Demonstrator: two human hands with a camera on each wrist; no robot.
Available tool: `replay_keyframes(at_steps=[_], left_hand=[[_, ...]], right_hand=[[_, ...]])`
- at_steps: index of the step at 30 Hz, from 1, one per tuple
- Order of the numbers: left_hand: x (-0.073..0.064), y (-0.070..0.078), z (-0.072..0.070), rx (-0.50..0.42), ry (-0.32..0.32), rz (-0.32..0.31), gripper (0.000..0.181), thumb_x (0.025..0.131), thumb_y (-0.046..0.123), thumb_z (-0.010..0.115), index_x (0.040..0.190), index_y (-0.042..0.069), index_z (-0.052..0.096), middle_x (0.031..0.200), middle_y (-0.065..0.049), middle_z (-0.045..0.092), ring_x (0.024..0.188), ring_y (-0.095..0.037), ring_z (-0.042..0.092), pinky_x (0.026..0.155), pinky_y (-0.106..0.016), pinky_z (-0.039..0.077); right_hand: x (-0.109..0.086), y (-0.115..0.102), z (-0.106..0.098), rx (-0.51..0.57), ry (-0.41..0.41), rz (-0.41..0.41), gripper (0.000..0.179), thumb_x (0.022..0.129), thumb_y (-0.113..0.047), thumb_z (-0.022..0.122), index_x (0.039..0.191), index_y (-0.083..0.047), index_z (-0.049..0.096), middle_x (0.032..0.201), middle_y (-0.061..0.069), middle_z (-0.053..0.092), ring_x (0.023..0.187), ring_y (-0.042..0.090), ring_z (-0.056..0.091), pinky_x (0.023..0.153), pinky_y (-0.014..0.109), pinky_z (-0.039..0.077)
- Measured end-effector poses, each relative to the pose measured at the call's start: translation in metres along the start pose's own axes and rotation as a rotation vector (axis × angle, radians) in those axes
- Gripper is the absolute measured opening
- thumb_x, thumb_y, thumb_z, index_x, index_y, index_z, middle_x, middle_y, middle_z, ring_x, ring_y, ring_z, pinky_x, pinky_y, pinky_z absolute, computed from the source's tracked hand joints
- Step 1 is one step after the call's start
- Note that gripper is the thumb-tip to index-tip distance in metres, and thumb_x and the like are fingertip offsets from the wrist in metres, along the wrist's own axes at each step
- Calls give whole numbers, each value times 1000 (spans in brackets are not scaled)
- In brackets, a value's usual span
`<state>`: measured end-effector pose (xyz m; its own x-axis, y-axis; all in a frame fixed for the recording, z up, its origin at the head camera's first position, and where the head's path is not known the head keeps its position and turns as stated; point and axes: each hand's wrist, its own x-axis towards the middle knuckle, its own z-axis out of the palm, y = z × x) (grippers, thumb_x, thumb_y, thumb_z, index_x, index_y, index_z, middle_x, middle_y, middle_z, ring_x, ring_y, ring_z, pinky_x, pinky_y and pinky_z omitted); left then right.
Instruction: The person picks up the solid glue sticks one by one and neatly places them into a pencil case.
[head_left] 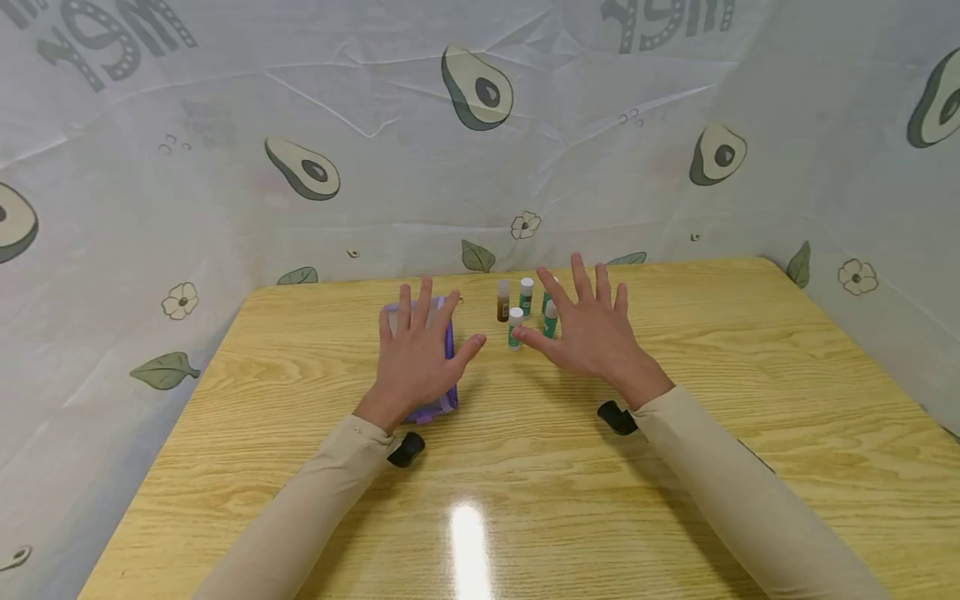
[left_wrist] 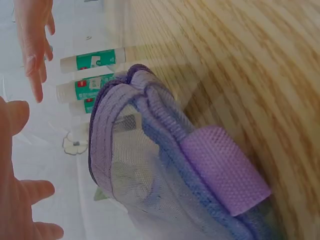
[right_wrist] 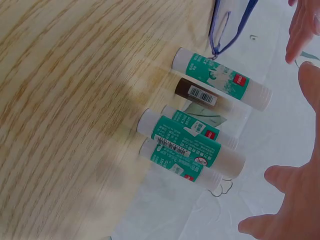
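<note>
While both hands hover above the wooden table (head_left: 750, 350), their fingers spread wide and hold nothing.

The left hand (head_left: 415, 362) is released, fingers fanned forward, thumb angled toward the other hand; beneath it lies the purple mesh pouch (left_wrist: 165, 160), apart from its fingers in the left wrist view. The right hand (head_left: 592, 333) is equally unclenched, its thumb turned inward; just beyond and below its thumb and index finger stand four green glue sticks (right_wrist: 190, 145) and a brown tube (head_left: 503, 304), upright and untouched. Both backs face up, and beige sleeves (head_left: 720, 475) slant inward behind the wrists.
</note>
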<state>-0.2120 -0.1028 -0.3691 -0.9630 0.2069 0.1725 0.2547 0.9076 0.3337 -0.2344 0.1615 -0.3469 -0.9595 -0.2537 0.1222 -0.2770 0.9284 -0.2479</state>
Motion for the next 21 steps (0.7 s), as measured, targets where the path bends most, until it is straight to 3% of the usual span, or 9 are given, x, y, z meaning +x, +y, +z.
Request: replay_keyframes(at_steps=[7,15,21], left_hand=[[-5,-1,2,-14,-27,-40,85,103,74,41,172,30,20,181,-16,-2,166,-46,-8,127,-79,2],[-17,-4,10,15,-121,-132,90,102,75,41,171,20,22,178,-26,2,163,-55,-2,122,-84,12],[-23,-5,14,24,-193,-197,91,102,73,44,172,19,18,176,-30,1,161,-60,0,119,-86,18]], right_hand=[[0,2,0,2,6,-2,100,95,-78,56,173,-31,13,179,21,-8,162,58,-5,123,83,0],[-3,3,1,3,12,7,101,94,-78,56,173,-31,13,179,21,-7,163,57,-4,123,83,0],[-2,4,0,10,19,2,101,94,-78,57,173,-31,15,179,21,-6,163,57,-2,124,83,0]])
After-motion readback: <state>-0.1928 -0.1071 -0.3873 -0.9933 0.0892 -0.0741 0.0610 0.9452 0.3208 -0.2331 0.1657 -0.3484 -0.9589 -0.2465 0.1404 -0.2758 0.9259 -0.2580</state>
